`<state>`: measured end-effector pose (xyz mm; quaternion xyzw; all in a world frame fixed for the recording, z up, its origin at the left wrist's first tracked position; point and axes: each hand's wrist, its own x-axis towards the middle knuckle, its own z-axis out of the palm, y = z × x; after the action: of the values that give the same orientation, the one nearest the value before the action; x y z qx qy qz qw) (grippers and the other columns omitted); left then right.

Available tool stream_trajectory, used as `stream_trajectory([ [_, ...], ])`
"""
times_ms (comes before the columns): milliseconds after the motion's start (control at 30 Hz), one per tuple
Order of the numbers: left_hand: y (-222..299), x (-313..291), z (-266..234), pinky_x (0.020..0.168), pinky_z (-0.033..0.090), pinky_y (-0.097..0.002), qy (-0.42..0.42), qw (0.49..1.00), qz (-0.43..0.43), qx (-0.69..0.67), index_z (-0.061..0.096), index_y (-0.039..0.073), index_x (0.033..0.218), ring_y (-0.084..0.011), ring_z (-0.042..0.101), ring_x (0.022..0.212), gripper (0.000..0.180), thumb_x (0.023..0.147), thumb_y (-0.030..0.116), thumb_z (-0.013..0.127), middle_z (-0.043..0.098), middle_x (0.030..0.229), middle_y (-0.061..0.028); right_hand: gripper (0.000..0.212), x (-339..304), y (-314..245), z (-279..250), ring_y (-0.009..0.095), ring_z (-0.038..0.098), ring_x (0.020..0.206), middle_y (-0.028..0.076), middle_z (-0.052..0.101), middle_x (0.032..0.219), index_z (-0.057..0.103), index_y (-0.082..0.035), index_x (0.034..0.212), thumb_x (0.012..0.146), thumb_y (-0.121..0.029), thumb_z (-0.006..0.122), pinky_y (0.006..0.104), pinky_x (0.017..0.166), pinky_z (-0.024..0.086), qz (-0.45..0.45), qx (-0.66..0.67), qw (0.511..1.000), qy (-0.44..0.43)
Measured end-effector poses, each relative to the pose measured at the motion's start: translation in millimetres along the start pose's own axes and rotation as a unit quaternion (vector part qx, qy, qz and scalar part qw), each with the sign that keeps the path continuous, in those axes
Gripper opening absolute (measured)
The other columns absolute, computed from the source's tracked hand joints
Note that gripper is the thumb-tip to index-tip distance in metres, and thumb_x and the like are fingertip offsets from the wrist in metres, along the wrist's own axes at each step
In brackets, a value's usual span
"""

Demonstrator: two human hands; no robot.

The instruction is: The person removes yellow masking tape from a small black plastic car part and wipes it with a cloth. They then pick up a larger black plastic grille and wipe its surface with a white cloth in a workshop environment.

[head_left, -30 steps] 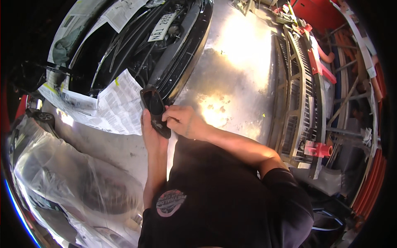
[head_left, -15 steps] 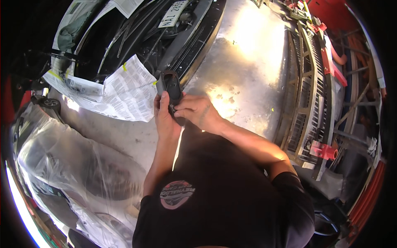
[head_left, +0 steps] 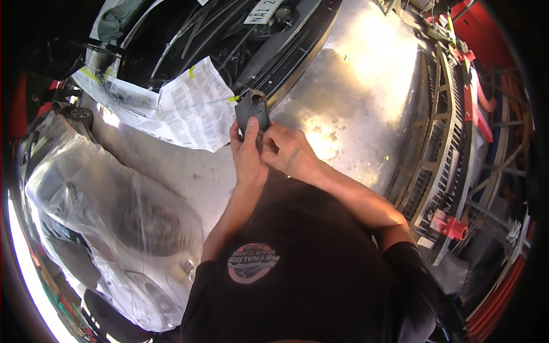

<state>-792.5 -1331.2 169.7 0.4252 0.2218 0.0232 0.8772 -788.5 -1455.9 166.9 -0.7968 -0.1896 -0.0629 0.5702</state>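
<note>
Nearest is the black shirt (head_left: 320, 246), with both bare forearms reaching up past it. The left hand (head_left: 250, 150) holds a dark hollow housing (head_left: 245, 110), which looks like plastic, upright in front of the chest. Its grip is closed on the part, thumb on the grey outer wall and the other fingers wrapped round the left side. The right hand (head_left: 289, 150) is at the housing's lower right, its grip drawn together with bent fingers; what they pinch, if anything, is hidden, so I cannot tell.

Over the last second the housing has been turned: its oval opening faced the camera squarely, and now the outer wall shows more and the opening only at a slant. Both hands have stayed at it, the right near its lower end, so I judge the handling is still under way.

Just beyond the housing hang newspaper sheets (head_left: 197, 108) with bits of yellow tape (head_left: 192, 72), along a dark car (head_left: 297, 57) bearing a white licence plate (head_left: 263, 11). To the left sits a vehicle under clear plastic sheeting (head_left: 114, 200). Past the sunlit concrete floor (head_left: 366, 86), on the right, stand a slatted metal frame (head_left: 434, 137) and a red fitting (head_left: 450, 225).
</note>
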Motion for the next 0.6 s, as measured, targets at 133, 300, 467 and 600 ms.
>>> stream_trajectory([
  [133,-6,5,-4,0.092,0.058,-0.0375,0.003,1.0,0.008,-0.003,0.046,0.004,0.14,-0.0233,0.067,0.113,0.049,0.102,0.02,0.072,0.064,0.126,-0.0128,0.009,2,2,3,0.037,0.07,0.071,0.015,0.068,0.08,0.063,-0.001,0.084,0.08,-0.003,0.071,0.0428,0.063,0.057,0.02,-0.003,0.999,0.028],
  [300,-8,-7,-1,0.097,0.057,-0.0389,-0.019,0.999,0.004,0.027,0.052,0.002,0.141,-0.0248,0.065,0.12,0.044,0.108,0.028,0.063,0.065,0.131,-0.013,0.01,12,17,-12,0.025,0.068,0.067,0.012,0.069,0.078,0.066,0.001,0.085,0.08,-0.003,0.073,0.0362,0.061,0.053,0.083,0.001,0.996,0.041],
  [467,-1,5,-9,0.082,0.062,-0.0413,-0.08,0.989,-0.104,-0.067,0.057,0.004,0.135,-0.0307,0.073,0.101,0.041,0.111,0.038,0.051,0.071,0.121,-0.0153,0.015,16,19,-57,0.02,0.067,0.071,0.01,0.068,0.085,0.072,0.004,0.098,0.086,0.001,0.064,0.0332,0.066,0.053,0.089,0.072,0.993,0.008],
  [600,7,4,-5,0.093,0.058,-0.0397,-0.106,0.984,-0.106,-0.098,0.057,0.005,0.138,-0.0251,0.069,0.111,0.044,0.113,0.04,0.046,0.069,0.125,-0.0134,0.023,7,7,-44,0.02,0.068,0.077,0.012,0.069,0.092,0.075,0.004,0.107,0.089,0.002,0.06,0.032,0.07,0.054,-0.015,0.069,0.997,-0.044],
])
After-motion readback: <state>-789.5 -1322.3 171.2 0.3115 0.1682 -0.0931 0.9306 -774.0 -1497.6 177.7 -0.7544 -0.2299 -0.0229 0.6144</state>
